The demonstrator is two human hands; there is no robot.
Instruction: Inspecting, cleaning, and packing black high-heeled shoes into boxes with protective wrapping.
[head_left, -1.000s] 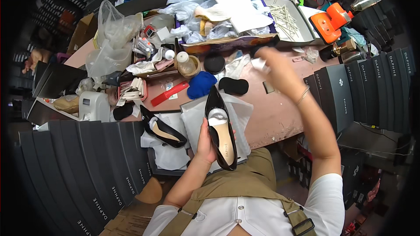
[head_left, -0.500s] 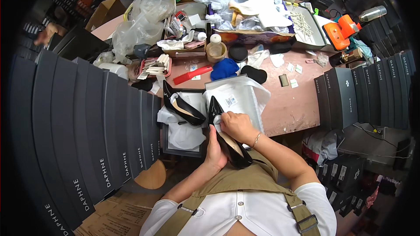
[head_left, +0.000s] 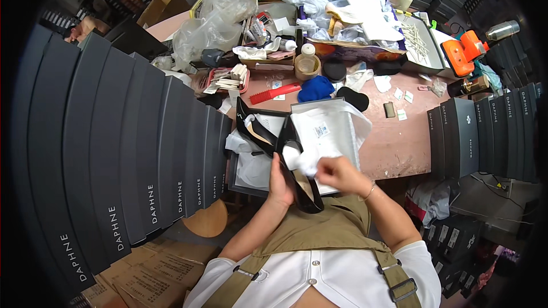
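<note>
A glossy black pointed pump [head_left: 289, 132] is tilted over the open shoebox, its heel end toward me. My left hand [head_left: 280, 183] is closed round its side. Closed fingers of my right hand [head_left: 344, 177] grip a wad of white tissue paper [head_left: 308, 163], which stretches from the shoe's opening toward that hand. A second black pump [head_left: 264, 146] rests in the left part of the box, beside white tissue [head_left: 254, 170]. White paper lining [head_left: 335, 131] with a small label lies at the right, inside a grey-edged box part.
Tall stacks of dark shoeboxes [head_left: 134, 154] line my left, with more boxes [head_left: 459, 137] at the right. Farther back lie a red brush [head_left: 275, 93], a blue cloth [head_left: 315, 89], a jar [head_left: 307, 66] and a carton of crumpled paper [head_left: 354, 50]. An orange tool [head_left: 465, 52] stands far right.
My right hand has moved away from the shoe to the right, drawing white tissue out of it. The whole view has shifted slightly. My left hand still holds the pump.
</note>
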